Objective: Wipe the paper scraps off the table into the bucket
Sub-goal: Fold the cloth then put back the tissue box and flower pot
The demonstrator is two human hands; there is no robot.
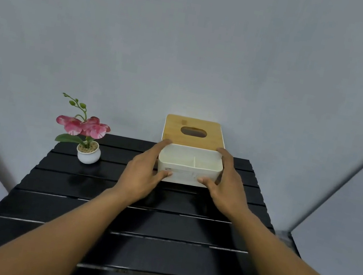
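Note:
A white tissue box with a wooden lid stands at the far middle of the black slatted table. The lid has an oval slot, and open white compartments show in front of it. My left hand grips the box's left side, thumb on its front face. My right hand grips its right side the same way. No paper scraps and no bucket are in view.
A small white pot with a pink artificial orchid stands at the table's far left. A grey wall rises right behind the table. Floor shows on both sides of the table.

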